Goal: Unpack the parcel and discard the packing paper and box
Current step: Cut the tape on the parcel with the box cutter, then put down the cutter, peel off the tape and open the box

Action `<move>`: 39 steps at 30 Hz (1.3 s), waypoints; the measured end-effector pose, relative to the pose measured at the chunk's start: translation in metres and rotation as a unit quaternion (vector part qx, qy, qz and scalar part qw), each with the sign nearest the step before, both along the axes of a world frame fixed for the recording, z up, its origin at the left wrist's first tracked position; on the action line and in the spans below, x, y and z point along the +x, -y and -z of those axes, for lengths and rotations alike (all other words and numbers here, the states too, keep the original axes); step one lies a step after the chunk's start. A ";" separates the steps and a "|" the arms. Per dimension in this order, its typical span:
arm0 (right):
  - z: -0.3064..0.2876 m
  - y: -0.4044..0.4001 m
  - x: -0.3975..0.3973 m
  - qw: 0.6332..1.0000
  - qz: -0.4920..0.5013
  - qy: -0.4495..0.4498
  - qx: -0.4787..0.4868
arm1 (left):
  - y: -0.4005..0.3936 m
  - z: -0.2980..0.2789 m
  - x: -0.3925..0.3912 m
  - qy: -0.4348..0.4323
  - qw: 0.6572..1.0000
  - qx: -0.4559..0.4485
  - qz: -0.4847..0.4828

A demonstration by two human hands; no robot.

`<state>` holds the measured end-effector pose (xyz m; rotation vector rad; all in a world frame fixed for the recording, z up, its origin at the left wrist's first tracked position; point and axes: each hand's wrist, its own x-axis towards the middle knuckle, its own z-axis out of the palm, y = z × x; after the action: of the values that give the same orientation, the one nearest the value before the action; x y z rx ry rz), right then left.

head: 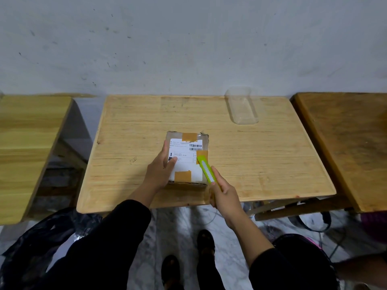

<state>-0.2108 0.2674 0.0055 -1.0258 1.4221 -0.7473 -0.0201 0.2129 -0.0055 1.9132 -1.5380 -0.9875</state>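
A small cardboard parcel lies near the front middle of the wooden table. It carries a white shipping label and brown tape patches. My left hand holds the parcel's left side, thumb on the label and fingers curled round the edge. My right hand grips a lime-green utility knife. The knife's tip rests at the tape patch on the parcel's right edge.
A clear plastic tray sits at the table's back right. Wooden tables stand to the left and right. A black plastic bag lies on the floor at lower left. A grey wall rises behind the tables.
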 end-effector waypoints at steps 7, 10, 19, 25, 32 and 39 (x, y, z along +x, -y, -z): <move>-0.006 -0.008 0.000 0.998 -0.042 0.016 0.039 | 0.000 0.001 0.002 -0.003 1.000 -0.004 0.002; -0.007 -0.008 -0.005 0.996 -0.057 0.029 0.063 | 0.000 0.002 0.002 -0.009 1.000 -0.001 0.003; -0.015 0.011 -0.015 0.992 0.080 0.092 0.014 | 0.001 0.000 0.002 -0.014 1.000 -0.003 0.014; -0.022 0.076 -0.019 0.973 0.155 0.172 0.019 | 0.004 0.006 0.001 -0.040 0.999 0.020 0.003; 0.009 0.180 -0.017 0.958 0.184 0.209 0.060 | 0.007 0.012 0.001 -0.032 0.998 0.037 -0.037; 0.046 0.250 -0.018 0.978 0.122 0.159 0.061 | 0.007 0.001 -0.003 -0.153 0.981 0.060 -0.100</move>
<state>-0.2285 0.0178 -0.0403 -0.6117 1.3074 -0.9440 -0.0233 0.2055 -0.0064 1.8481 -1.1123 -1.2384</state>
